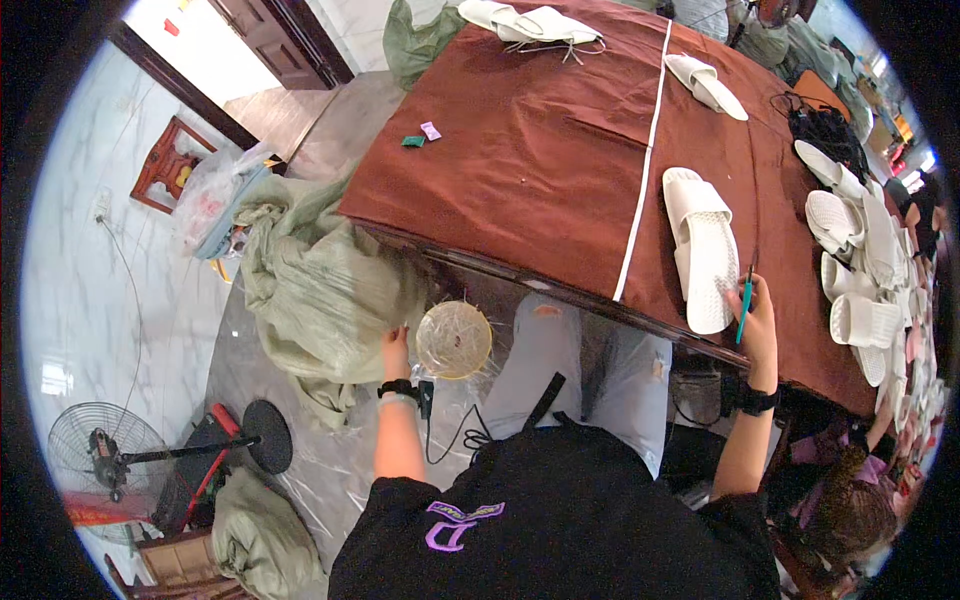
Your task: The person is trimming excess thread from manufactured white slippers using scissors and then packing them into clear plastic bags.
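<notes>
My right hand rests on the table's near edge, shut on a teal pen. It touches the heel of a pair of white slippers lying side by side on the brown tablecloth. My left hand reaches down below the table edge toward a large pale green sack on the floor. It is next to a round bundle of clear plastic. Whether the fingers hold anything is hidden.
More white slippers are piled at the table's right end, with others at the far side. A white strip crosses the cloth. On the floor at the left stand a fan and a red stool. Another person sits at the lower right.
</notes>
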`<state>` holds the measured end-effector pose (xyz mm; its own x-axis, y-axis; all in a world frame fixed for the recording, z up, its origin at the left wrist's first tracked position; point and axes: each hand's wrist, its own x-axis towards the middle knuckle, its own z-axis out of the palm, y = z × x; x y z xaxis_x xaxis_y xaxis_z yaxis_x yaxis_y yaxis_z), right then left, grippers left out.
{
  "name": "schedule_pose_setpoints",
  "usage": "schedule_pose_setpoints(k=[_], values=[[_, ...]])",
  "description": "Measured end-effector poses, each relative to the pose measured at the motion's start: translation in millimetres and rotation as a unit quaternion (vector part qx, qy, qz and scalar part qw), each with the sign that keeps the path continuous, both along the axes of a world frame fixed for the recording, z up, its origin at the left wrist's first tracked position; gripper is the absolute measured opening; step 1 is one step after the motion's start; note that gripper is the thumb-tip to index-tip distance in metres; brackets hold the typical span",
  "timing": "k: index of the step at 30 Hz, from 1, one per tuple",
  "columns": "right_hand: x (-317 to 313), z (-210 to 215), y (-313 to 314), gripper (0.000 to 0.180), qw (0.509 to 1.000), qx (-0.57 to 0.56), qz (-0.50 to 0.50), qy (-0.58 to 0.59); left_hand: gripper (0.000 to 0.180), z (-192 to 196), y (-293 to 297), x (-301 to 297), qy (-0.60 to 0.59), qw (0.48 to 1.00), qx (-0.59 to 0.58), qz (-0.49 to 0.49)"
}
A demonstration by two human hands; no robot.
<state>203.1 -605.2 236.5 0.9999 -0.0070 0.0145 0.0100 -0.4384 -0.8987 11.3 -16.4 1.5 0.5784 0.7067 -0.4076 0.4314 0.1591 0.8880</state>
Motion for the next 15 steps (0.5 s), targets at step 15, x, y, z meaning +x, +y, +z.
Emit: schedule_pose_setpoints(k=[15], values=[[-26,25,55,0.047,0.954,0.288,-0.025,0.073,0.063,227,-205,102,-0.358,0.895,0.072,-0.256]])
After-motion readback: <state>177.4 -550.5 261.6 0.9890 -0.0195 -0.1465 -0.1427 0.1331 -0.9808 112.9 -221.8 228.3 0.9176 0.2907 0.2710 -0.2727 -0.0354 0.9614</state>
